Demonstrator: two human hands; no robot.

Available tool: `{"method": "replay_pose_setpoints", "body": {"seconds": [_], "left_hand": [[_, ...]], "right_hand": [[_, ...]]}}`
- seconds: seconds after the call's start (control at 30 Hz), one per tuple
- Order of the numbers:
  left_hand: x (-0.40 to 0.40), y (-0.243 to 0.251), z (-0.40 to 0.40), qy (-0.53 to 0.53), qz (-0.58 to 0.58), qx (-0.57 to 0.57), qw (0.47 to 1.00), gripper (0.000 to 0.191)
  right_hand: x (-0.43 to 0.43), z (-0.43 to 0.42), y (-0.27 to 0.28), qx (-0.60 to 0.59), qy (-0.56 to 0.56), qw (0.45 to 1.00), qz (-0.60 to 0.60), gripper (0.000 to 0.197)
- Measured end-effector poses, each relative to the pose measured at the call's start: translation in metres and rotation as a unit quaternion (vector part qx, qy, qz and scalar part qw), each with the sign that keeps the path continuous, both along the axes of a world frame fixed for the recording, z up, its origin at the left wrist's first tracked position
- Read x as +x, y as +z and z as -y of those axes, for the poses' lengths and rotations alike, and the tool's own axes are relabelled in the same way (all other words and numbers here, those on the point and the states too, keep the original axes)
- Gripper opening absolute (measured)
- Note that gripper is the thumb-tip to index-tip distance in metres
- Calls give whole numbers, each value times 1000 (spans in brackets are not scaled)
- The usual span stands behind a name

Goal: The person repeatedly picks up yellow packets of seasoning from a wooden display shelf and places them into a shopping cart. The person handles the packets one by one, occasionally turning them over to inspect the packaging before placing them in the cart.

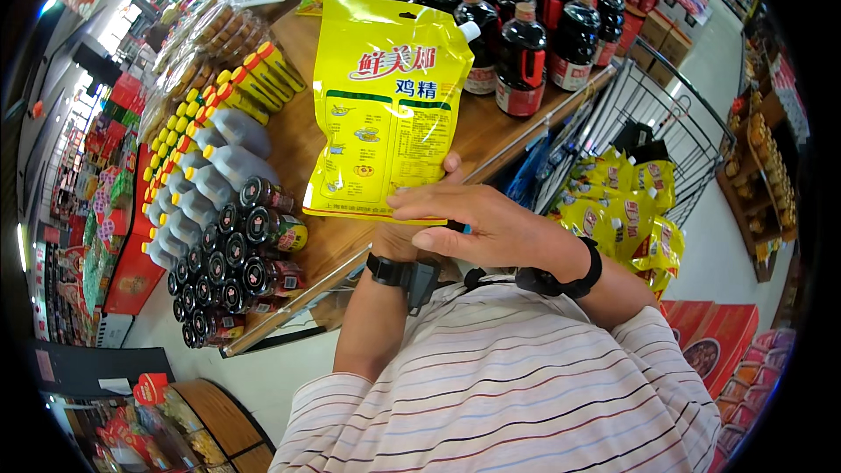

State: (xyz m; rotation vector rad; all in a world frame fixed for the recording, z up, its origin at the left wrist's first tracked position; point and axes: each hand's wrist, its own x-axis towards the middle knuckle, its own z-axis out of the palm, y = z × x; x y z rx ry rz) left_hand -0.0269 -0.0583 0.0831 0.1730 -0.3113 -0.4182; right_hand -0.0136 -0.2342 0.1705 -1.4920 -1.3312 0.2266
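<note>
A yellow spouted pouch of chicken bouillon seasoning stands upright before me, its printed panel towards me and its white cap at the upper right. My left hand supports it from behind and below, mostly hidden by the pouch; fingertips show past its right edge. Across the lower right front lies my right hand, fingers extended and thumb apart, not closed around anything. The fingers overlap the pouch's bottom edge; how firmly they touch it cannot be told. Beneath the pouch is a wooden display table.
Large dark sauce bottles crowd the table's far side. Jars with black lids, grey jugs and yellow bottles line the left. At right, a wire shopping cart holds several similar yellow pouches.
</note>
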Motion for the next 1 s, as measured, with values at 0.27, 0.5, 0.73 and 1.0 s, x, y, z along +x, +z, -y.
{"method": "replay_pose_setpoints", "body": {"seconds": [0.27, 0.5, 0.73, 1.0], "left_hand": [[11, 38, -30, 122, -76, 124, 982, 54], [35, 23, -62, 131, -47, 118, 983, 54], [59, 11, -106, 283, 70, 176, 940, 63], [82, 33, -142, 436, 49, 320, 840, 47]], "right_hand": [[24, -36, 5, -10, 35, 998, -42, 32], [45, -58, 5, -26, 42, 997, -64, 35], [69, -76, 19, -40, 29, 975, -215, 45], [117, -113, 38, 6, 42, 969, -244, 56]]}}
